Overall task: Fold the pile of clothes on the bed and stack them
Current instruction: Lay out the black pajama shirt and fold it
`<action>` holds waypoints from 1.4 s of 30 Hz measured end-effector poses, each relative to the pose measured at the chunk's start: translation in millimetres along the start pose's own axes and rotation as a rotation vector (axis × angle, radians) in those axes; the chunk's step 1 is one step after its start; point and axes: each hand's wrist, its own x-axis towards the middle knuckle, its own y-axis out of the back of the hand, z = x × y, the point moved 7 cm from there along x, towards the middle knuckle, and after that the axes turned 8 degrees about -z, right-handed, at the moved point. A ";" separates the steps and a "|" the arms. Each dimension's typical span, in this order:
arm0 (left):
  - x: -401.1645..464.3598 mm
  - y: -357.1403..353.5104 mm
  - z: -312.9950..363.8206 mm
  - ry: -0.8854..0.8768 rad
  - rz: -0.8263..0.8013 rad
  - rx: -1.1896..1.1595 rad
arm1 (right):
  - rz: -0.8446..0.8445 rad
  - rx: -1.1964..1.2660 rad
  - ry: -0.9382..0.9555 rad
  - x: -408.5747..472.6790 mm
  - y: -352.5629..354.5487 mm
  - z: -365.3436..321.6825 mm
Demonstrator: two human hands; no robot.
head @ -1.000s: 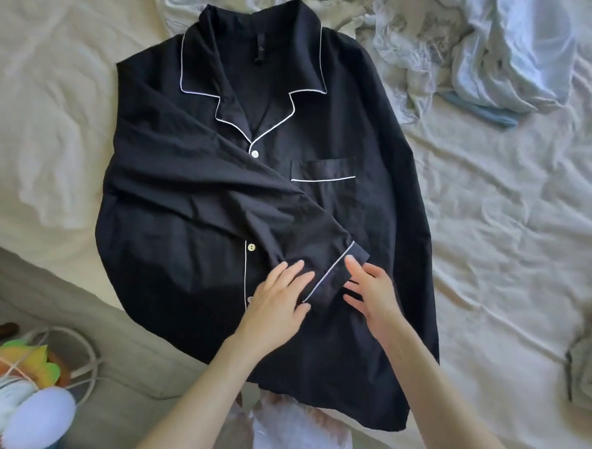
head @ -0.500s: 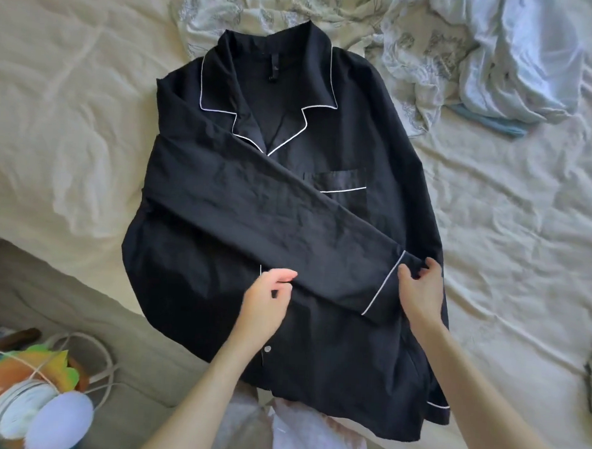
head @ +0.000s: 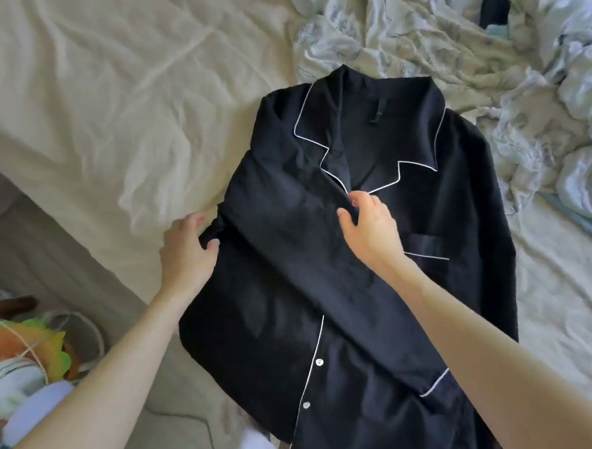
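On bed (head: 89,93), black shirt (head: 352,296), left hand (head: 186,253) gripping edge, right hand (head: 370,228) perhaps pinching sleeve.

I see a black shirt (head: 370,290) with thin white piping along its collar, front edge, pocket top and cuff, and small white buttons down the front. The sheet (head: 106,87) under it is plain cream. At the bed's far edge lies a pale crumpled cloth (head: 417,42) printed with faint grey-blue leaves, and beside it, toward the far right corner, a heap of light blue fabric (head: 587,143). Off the bed's near left corner I make out orange, yellow-green and white things (head: 16,364), too blurred to name.
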 end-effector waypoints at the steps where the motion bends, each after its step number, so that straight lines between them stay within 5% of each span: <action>1: 11.0 -4.2 1.9 -0.041 -0.062 0.034 | -0.019 -0.018 0.025 17.6 -4.3 -17.3; 5: 40.1 -18.7 8.0 -0.200 -0.177 0.050 | -0.061 -0.065 0.112 77.7 -20.8 -80.5; 10: 60.3 -13.1 -15.1 -0.072 -0.322 -0.482 | -0.086 0.086 0.067 144.7 -28.6 -134.6; 13: 61.7 -11.5 -19.9 -0.059 -0.433 -0.609 | -0.108 0.079 -0.052 171.3 -29.7 -143.0; 16: 63.8 -9.9 -22.7 -0.059 -0.411 -0.518 | -0.162 0.293 -0.176 185.2 -30.4 -138.1; 22: 67.1 -1.7 -21.1 -0.148 -0.212 -0.201 | -0.002 0.689 -0.350 186.5 -15.2 -118.1; 28: 71.2 -4.7 -34.9 -0.132 -0.291 -0.213 | -0.054 0.707 -0.288 191.1 -29.7 -116.5; 34: 68.7 2.0 -46.3 0.081 -0.317 -0.679 | -0.216 0.403 -0.182 199.5 -39.1 -135.2; 37: 72.2 -0.7 -32.5 0.026 -0.364 -0.538 | -0.234 0.558 -0.170 201.7 -43.9 -143.3; 42: 80.6 1.6 -39.0 0.059 -0.162 -0.351 | -0.125 0.601 -0.192 207.5 -38.4 -150.7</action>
